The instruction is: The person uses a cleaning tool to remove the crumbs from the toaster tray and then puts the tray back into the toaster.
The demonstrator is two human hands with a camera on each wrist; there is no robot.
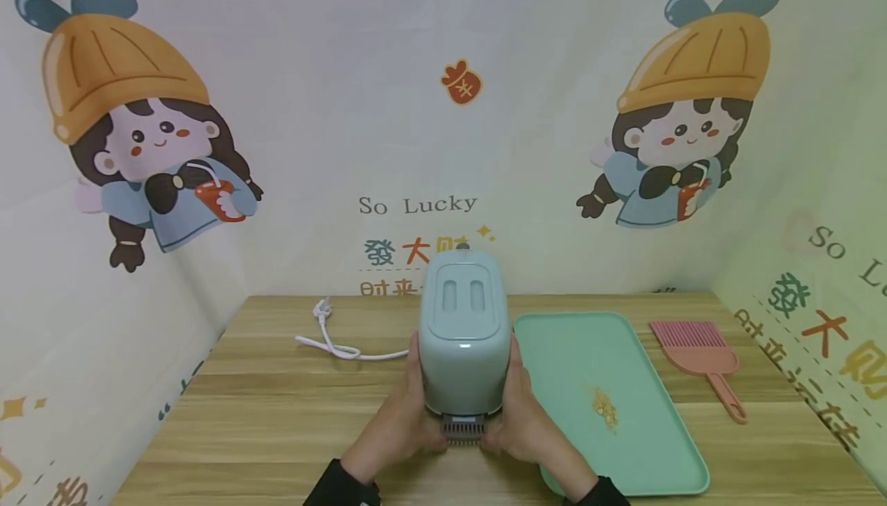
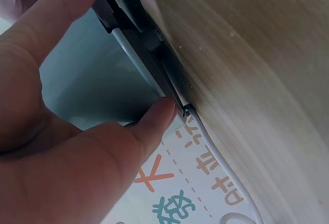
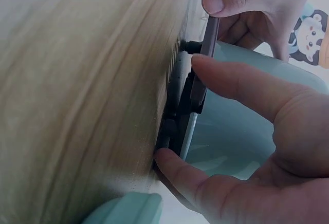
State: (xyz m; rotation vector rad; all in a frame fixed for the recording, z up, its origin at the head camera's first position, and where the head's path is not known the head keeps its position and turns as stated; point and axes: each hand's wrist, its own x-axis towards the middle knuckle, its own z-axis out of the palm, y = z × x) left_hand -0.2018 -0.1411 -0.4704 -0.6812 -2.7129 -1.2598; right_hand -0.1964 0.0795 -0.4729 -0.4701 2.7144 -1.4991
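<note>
A pale blue toaster (image 1: 463, 371) with two slots in its top stands at the middle of the wooden table. From its base, on the side nearest me, a dark slotted crumb tray (image 1: 464, 429) sticks out. My left hand (image 1: 399, 419) grips the toaster's left side low down, its thumb at the tray's left end. The right side is gripped by my right hand (image 1: 524, 419), thumb at the tray's other end. In the right wrist view, a finger of the right hand (image 3: 247, 131) reaches to the toaster's bottom edge, close over the table.
To the right lies a mint green serving tray (image 1: 575, 390) with a small heap of yellowish crumbs (image 1: 604, 410) on it. A pink brush and dustpan (image 1: 700, 352) lie beyond it. The toaster's white cord (image 1: 346, 352) and plug (image 1: 322, 309) trail left. A printed cloth (image 1: 326, 105) hangs behind.
</note>
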